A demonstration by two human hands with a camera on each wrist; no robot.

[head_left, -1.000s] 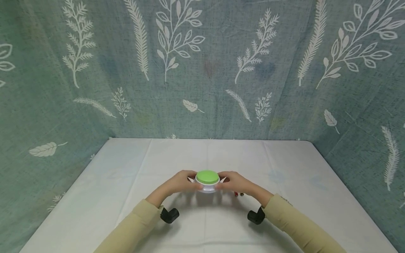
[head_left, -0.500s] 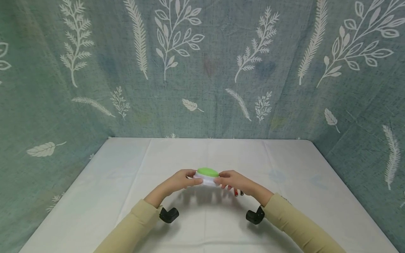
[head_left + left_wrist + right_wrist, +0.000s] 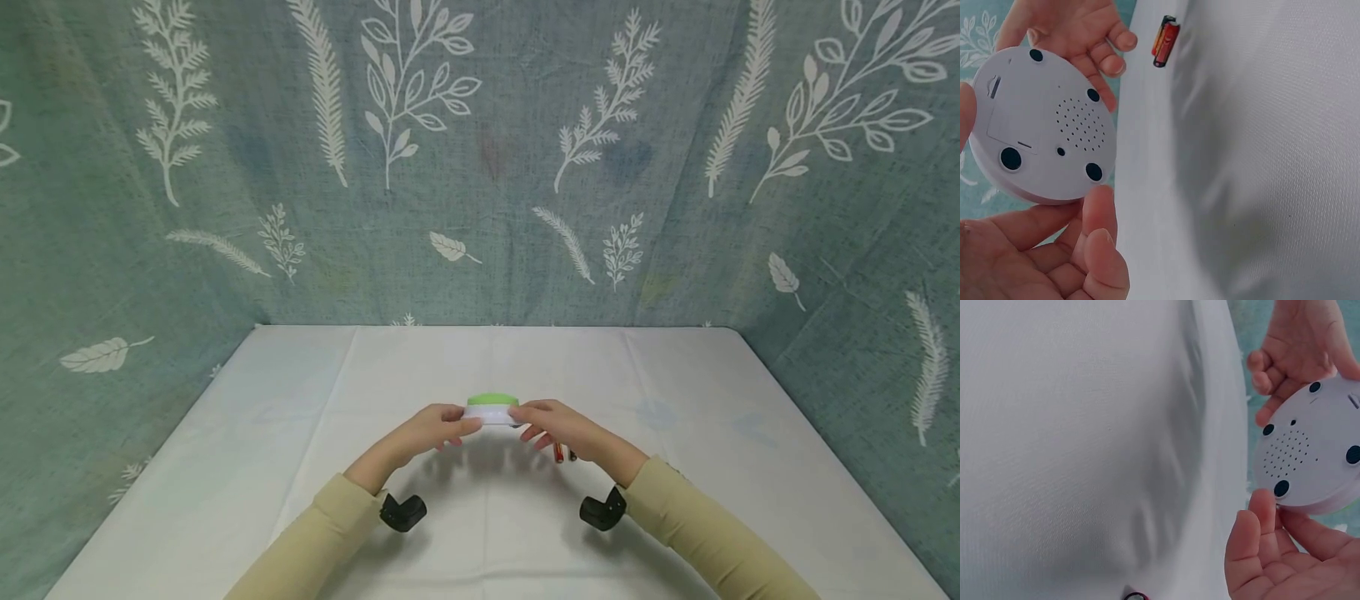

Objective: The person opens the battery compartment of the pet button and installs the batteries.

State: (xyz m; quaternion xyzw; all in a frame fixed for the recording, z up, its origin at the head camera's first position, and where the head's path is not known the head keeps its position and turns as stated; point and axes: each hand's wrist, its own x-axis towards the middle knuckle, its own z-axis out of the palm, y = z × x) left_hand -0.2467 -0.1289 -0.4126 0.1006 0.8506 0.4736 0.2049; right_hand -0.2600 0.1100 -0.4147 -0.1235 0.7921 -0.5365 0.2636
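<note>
Between both hands is a round white sound button [image 3: 491, 414] with a green top, held above the table and tilted so its front edge faces the head camera. My left hand [image 3: 431, 429] grips its left side, thumb in front; my right hand [image 3: 558, 423] grips its right side the same way. In the left wrist view the button's underside [image 3: 1029, 119] shows a battery cover [image 3: 1013, 125], speaker holes and dark round feet. The right wrist view shows that underside [image 3: 1316, 450] too, cut off by the frame's edge.
Two small batteries, one red [image 3: 558, 454] and one darker [image 3: 572, 455], lie on the white-covered table [image 3: 480, 533] beneath my right hand. A leaf-patterned green cloth [image 3: 495, 208] hangs behind and at both sides. Black wrist cameras [image 3: 402, 512] sit below the sleeves.
The sound button has tipped, its green top turning away until only a thin band shows from the head. Both hands have risen slightly with it. The batteries have come more into view.
</note>
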